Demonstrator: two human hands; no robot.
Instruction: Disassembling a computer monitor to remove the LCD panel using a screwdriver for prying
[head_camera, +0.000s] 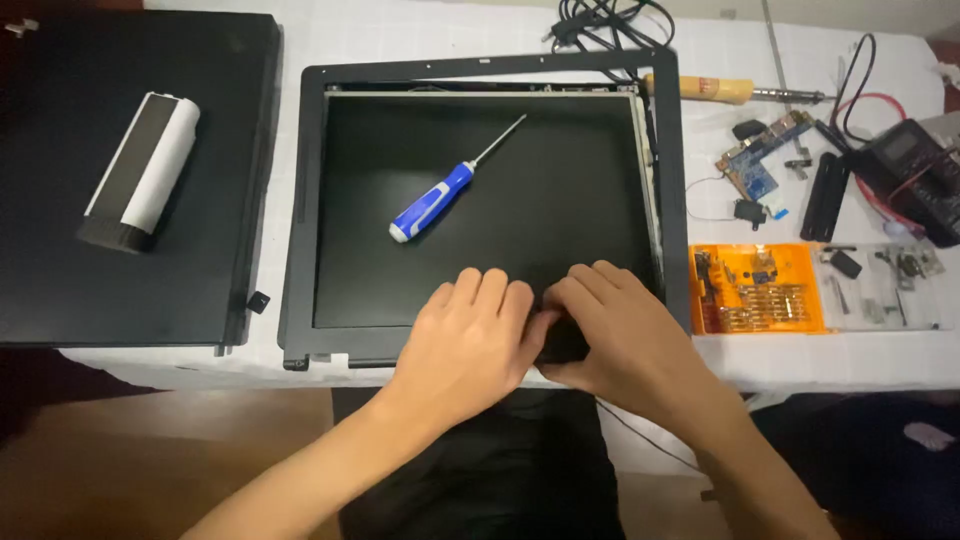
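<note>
We see left hand (470, 340) and right hand (620, 330) side by side, fingers curled, gripping near edge of black screen frame (296, 200) (flat on white counter (450, 40)). Farther: blue screwdriver (440, 195) lying on screen panel (540, 200); orange bit tray (757, 290) right.

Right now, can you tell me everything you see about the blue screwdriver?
The screwdriver has a chunky blue handle with white patches, plastic by the look of it, and a thin silver metal shaft. It lies flat on the dark screen panel, slanted, with the tip toward the upper right and the handle end toward the lower left. Nothing holds it. Both hands, the left hand and the right hand, are lower down at the frame's near edge, well apart from it.
</note>
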